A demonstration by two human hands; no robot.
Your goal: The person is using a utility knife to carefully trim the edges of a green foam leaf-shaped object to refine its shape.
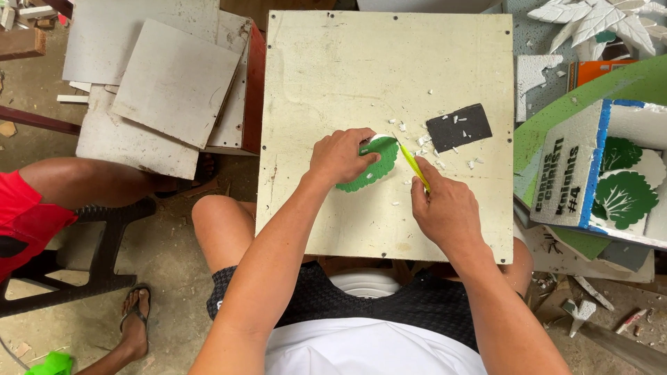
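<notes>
Yellow-handled knife (415, 167) — gripped in the right hand (445, 212) — slants far-left, its tip at the green scalloped foam piece (372, 167). The left hand (340, 156) presses flat, fingers curled, on that piece.

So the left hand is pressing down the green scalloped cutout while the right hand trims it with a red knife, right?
Not quite: the knife in the right hand is yellow, not red, as the head view shows. The left hand does press down the green scalloped cutout.

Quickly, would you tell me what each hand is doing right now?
Left hand: pressed down on the green foam cutout.
Right hand: closed around the yellow knife.
</notes>
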